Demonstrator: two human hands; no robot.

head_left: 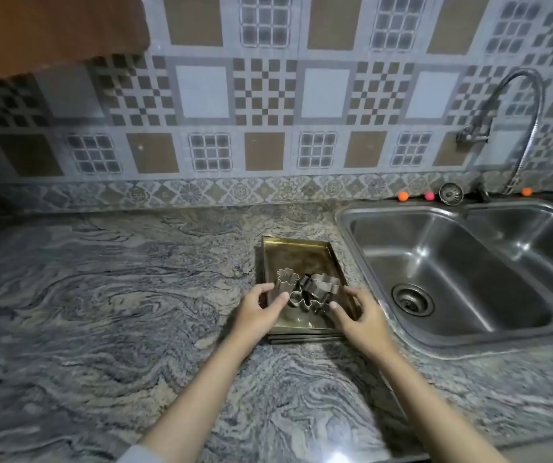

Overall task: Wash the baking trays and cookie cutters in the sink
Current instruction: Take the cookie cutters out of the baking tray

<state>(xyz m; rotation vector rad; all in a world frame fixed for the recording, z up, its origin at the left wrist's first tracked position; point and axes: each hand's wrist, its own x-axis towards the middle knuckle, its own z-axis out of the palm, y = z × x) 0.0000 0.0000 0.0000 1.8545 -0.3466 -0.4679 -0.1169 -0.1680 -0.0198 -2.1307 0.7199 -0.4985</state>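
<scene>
Head view, near to far: two bare forearms reach in over the grey marbled tabletop point(101, 312) toward a stack of baking trays point(296, 259) sitting just left of the sink point(469, 335). Left hand point(261, 312) sits at the stack's left edge, fingers loosely spread, thumb over the rim inside the top tray; right hand point(358, 315) mirrors it on the right edge, fingers relaxed and spread. Neither looks clamped yet, and whether the fingertips touch the rim I cannot tell. Step in hand looks like lifting the stack across to the basin: best to grip both long edges low enough to catch every tray, keep it level so the loose cutters don't slide out, and clear the sink lip before lowering. Top tray is shallow, rectangular, brassy and reflective, with darker smudges on its floor; at least two more tray edges show underneath at the near end. Cookie cutters point(315, 289) lie clustered in the near half of the top tray, thin silvery metal bands, one flower-shaped point(286, 275), others curvy and overlapping. Left basin looks dry with the drain strainer point(412, 299) in place; gooseneck faucet point(515, 128) at the back wall, no water running.
</scene>
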